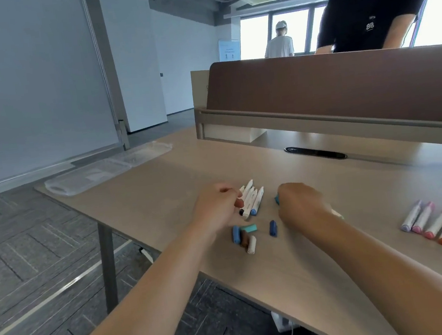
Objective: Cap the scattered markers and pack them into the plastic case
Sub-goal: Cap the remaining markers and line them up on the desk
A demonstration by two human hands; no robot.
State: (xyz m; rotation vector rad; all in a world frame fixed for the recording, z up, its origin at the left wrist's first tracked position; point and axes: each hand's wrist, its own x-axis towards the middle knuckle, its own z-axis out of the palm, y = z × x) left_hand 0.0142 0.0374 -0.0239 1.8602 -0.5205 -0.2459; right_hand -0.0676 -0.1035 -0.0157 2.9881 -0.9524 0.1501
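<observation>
Left hand: the left hand [215, 203] lies with curled fingers against the left edge of a bunch of uncapped white-barrelled markers [251, 201]. I cannot tell whether it pinches one barrel or only steadies the bunch.
Right hand: the right hand [298, 202] is curled round a small teal piece [277, 199], probably a cap, just right of the bunch.
Loose caps: five short plastic caps [249, 228] in blue, teal, brown, cream and dark blue lie on the pale wooden desk [163, 200], just nearer than the hands.
Case: the clear plastic case [105, 170] lies open at the desk's far left corner, well apart from the hands.
Done so far: a row of capped pastel markers [438, 223] lies by the right edge.
Doing it well: draw one barrel clear of the bunch, match the cap colour to its end band, and push it on straight until it seats.
Hard to make out: the nib colours are too small to read. The right palm hides most of the teal piece. The pastel row is cut off at the picture's edge.
</observation>
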